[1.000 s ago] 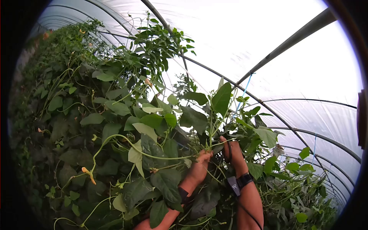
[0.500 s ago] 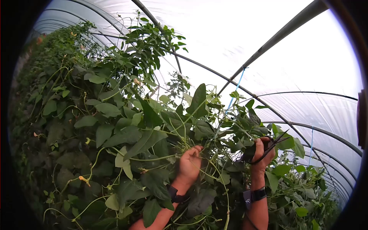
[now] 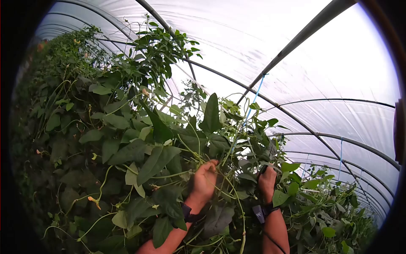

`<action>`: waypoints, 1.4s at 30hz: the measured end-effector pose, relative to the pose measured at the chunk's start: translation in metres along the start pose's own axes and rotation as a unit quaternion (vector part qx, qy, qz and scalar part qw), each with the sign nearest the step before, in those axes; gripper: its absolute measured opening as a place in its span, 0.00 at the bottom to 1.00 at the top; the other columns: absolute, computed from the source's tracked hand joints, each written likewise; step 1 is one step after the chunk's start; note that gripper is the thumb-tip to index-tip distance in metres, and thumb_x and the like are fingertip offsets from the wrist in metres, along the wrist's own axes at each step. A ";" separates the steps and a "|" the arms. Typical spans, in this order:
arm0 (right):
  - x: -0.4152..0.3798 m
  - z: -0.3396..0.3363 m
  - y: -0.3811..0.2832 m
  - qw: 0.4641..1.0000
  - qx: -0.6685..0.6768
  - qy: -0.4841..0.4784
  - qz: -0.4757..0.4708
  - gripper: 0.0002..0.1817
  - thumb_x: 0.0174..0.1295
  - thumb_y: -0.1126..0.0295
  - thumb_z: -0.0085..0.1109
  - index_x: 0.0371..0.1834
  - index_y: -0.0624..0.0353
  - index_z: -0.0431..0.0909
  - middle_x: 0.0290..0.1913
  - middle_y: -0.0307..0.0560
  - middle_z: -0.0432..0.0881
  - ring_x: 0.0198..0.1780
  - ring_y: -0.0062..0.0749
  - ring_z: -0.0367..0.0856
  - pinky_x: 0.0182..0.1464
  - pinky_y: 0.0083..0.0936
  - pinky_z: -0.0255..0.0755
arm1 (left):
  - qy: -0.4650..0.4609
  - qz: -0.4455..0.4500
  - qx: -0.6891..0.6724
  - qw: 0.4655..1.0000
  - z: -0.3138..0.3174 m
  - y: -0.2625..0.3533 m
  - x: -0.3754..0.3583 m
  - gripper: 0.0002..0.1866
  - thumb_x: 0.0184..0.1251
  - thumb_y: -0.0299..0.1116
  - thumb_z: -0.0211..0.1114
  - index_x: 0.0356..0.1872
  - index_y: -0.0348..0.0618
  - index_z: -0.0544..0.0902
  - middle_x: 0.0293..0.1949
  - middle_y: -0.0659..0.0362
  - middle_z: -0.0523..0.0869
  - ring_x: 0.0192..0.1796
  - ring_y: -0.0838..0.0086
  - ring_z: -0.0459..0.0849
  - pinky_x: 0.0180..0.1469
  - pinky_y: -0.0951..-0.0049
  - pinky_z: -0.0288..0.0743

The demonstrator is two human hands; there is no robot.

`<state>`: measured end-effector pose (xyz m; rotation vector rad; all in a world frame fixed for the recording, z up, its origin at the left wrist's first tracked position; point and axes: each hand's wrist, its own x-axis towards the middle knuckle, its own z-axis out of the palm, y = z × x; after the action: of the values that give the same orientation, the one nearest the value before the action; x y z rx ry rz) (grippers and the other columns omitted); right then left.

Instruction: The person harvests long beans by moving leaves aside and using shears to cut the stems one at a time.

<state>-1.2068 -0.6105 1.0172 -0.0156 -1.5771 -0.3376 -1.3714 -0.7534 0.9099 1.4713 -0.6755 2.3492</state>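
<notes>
My left hand (image 3: 205, 181) is closed around thin green vine stems (image 3: 198, 158) in the middle of the view, with broad leaves (image 3: 157, 163) hanging to its left. To the right, my right hand (image 3: 267, 183) is curled shut at the edge of the foliage. A small dark part of the black scissors (image 3: 264, 169) shows at the top of that fist; leaves and fingers hide the rest, blades included. A long stem (image 3: 242, 211) hangs down between my two wrists. Each wrist wears a dark band.
Dense climbing plants (image 3: 63, 139) fill the left side, with a yellow-orange flower (image 3: 94, 201) low among them. More plants (image 3: 325, 211) stand lower at right. Metal hoops (image 3: 304, 31) carry the plastic cover overhead. A blue string (image 3: 256, 99) runs down into the vines.
My right hand has moved left and slightly down, into the leaves and closer to my left hand. The scissors blades, visible before, are now hidden. My left hand stays on the stems.
</notes>
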 end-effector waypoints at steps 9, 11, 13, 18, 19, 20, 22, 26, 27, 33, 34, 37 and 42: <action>-0.014 -0.035 -0.043 0.987 0.132 0.094 -0.007 0.08 0.54 0.74 0.58 0.30 0.63 0.69 0.21 0.52 0.74 0.23 0.39 0.76 0.29 0.33 0.68 | 0.108 -0.025 0.328 0.938 0.023 0.024 -0.018 0.12 0.66 0.35 0.59 0.46 0.43 0.77 0.49 0.59 0.80 0.55 0.73 0.75 0.58 0.60 0.70; -0.017 -0.036 -0.048 0.984 0.141 0.105 -0.014 0.07 0.52 0.76 0.58 0.31 0.63 0.69 0.21 0.52 0.75 0.23 0.44 0.77 0.28 0.35 0.69 | 0.100 -0.029 0.350 0.931 0.019 0.036 -0.024 0.12 0.64 0.35 0.62 0.46 0.42 0.78 0.45 0.59 0.82 0.49 0.72 0.80 0.53 0.61 0.75; -0.021 -0.034 -0.050 0.982 0.149 0.117 -0.022 0.07 0.51 0.77 0.59 0.32 0.62 0.70 0.21 0.52 0.75 0.23 0.48 0.78 0.28 0.36 0.70 | 0.025 -0.062 0.404 0.912 0.053 0.060 -0.041 0.13 0.63 0.34 0.64 0.46 0.42 0.78 0.39 0.60 0.83 0.41 0.70 0.83 0.48 0.63 0.78; -0.034 -0.029 -0.055 0.978 0.153 0.138 -0.021 0.08 0.51 0.79 0.60 0.31 0.61 0.71 0.22 0.54 0.77 0.25 0.50 0.80 0.29 0.35 0.71 | 0.001 -0.036 0.747 0.664 0.126 0.101 -0.078 0.11 0.63 0.37 0.66 0.43 0.45 0.81 0.36 0.60 0.85 0.38 0.71 0.84 0.43 0.69 0.78; -0.036 -0.029 -0.055 0.977 0.163 0.131 -0.028 0.08 0.51 0.79 0.60 0.31 0.61 0.71 0.22 0.54 0.77 0.26 0.51 0.80 0.29 0.35 0.71 | -0.037 -0.079 0.788 0.610 0.143 0.109 -0.086 0.13 0.64 0.38 0.64 0.45 0.43 0.80 0.38 0.57 0.84 0.41 0.70 0.84 0.45 0.67 0.78; -0.038 -0.026 -0.052 0.976 0.169 0.134 -0.032 0.08 0.51 0.79 0.60 0.32 0.61 0.71 0.22 0.54 0.77 0.26 0.51 0.80 0.28 0.35 0.71 | -0.075 -0.120 0.822 0.551 0.159 0.115 -0.094 0.14 0.65 0.38 0.63 0.47 0.42 0.79 0.40 0.54 0.84 0.44 0.68 0.84 0.48 0.65 0.78; -0.041 -0.023 -0.049 0.976 0.165 0.135 -0.036 0.08 0.51 0.79 0.60 0.32 0.62 0.71 0.23 0.54 0.77 0.26 0.51 0.80 0.28 0.35 0.71 | -0.145 -0.197 0.873 0.422 0.178 0.122 -0.101 0.17 0.68 0.40 0.60 0.51 0.38 0.77 0.44 0.49 0.84 0.50 0.65 0.83 0.52 0.62 0.78; -0.051 -0.020 -0.054 0.974 0.184 0.132 -0.014 0.07 0.54 0.76 0.60 0.31 0.62 0.71 0.21 0.53 0.76 0.24 0.47 0.80 0.28 0.34 0.71 | -0.278 -0.329 0.327 0.841 0.194 0.115 -0.097 0.17 0.70 0.32 0.56 0.52 0.29 0.73 0.45 0.45 0.83 0.49 0.58 0.84 0.48 0.59 0.80; -0.052 -0.019 -0.054 0.973 0.192 0.128 0.000 0.07 0.57 0.74 0.59 0.30 0.63 0.70 0.21 0.52 0.76 0.23 0.44 0.80 0.28 0.33 0.71 | -0.215 -0.196 0.258 0.921 0.210 0.091 -0.089 0.15 0.69 0.29 0.54 0.52 0.29 0.73 0.48 0.46 0.82 0.54 0.58 0.81 0.54 0.58 0.76; -0.056 -0.014 -0.050 0.966 0.214 0.143 -0.011 0.07 0.56 0.75 0.60 0.31 0.63 0.71 0.23 0.52 0.77 0.25 0.41 0.81 0.30 0.32 0.72 | -0.099 0.160 0.376 0.907 0.199 0.016 0.046 0.16 0.54 0.11 0.54 0.45 0.33 0.70 0.47 0.51 0.75 0.58 0.62 0.77 0.61 0.65 0.74; -0.057 -0.015 -0.053 0.963 0.223 0.149 -0.010 0.07 0.56 0.75 0.60 0.31 0.64 0.71 0.22 0.51 0.77 0.24 0.40 0.80 0.30 0.30 0.72 | -0.072 0.162 0.489 0.854 0.192 0.002 0.075 0.18 0.52 0.11 0.54 0.46 0.32 0.69 0.48 0.51 0.75 0.58 0.63 0.77 0.59 0.69 0.74; -0.059 -0.021 -0.060 0.962 0.225 0.153 0.009 0.07 0.56 0.76 0.60 0.30 0.64 0.71 0.22 0.51 0.77 0.23 0.38 0.79 0.30 0.29 0.72 | -0.079 0.226 0.728 0.643 0.174 -0.029 0.124 0.31 0.43 0.20 0.58 0.56 0.32 0.67 0.50 0.42 0.78 0.59 0.53 0.77 0.58 0.63 0.71; -0.063 -0.020 -0.056 0.965 0.214 0.155 -0.005 0.08 0.56 0.76 0.61 0.30 0.65 0.70 0.20 0.51 0.75 0.21 0.38 0.78 0.26 0.31 0.69 | -0.148 0.236 0.823 0.495 0.148 -0.056 0.153 0.39 0.39 0.23 0.60 0.60 0.26 0.61 0.52 0.33 0.75 0.57 0.41 0.75 0.61 0.56 0.69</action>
<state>-1.1970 -0.6556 0.9445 0.3642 -1.3106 0.0004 -1.2992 -0.7845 1.1154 2.3333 2.2048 2.9626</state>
